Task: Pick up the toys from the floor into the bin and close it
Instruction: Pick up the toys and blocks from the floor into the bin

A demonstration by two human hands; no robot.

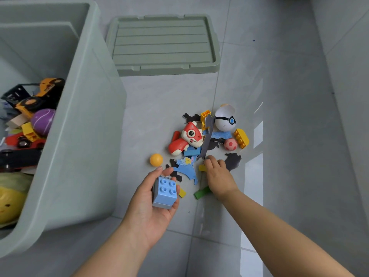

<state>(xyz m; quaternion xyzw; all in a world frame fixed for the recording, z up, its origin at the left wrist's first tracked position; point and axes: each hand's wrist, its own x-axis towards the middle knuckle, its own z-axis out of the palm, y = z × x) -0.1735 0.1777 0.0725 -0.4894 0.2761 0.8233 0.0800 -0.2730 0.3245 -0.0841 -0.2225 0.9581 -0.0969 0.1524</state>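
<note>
Low over the grey tiled floor (279, 76), the left grip (153, 198) lies palm up, fingers and thumb curled round a pale blue studded plastic building block (164, 191). The right grip (218, 174) reaches down with its fingertips pinched on a small flat yellow piece (202, 167). A long grey card strip (206, 136) ends at those fingertips; whether it is also held cannot be told.

The block is probably light, stiff and sure to hold by its square faces. The card pieces look thin and bendable and are best lifted by an edge.

Just beyond the right grip lies the heap of remaining toys:
- one red-and-white plastic animal figure (187, 140)
- one white egg-shaped toy with a blue eye (225, 120)
- two small balls likely to roll, one orange (156, 159) and one pink (230, 144)
- two yellow studded bricks (241, 137)
- one green bar (201, 192)
- overlapping blue and black card pieces, too tangled to count

To the left stands one pale green plastic bin (79, 136), open and partly filled with toys. Its one matching lid (163, 45) lies flat on the floor further off.
</note>
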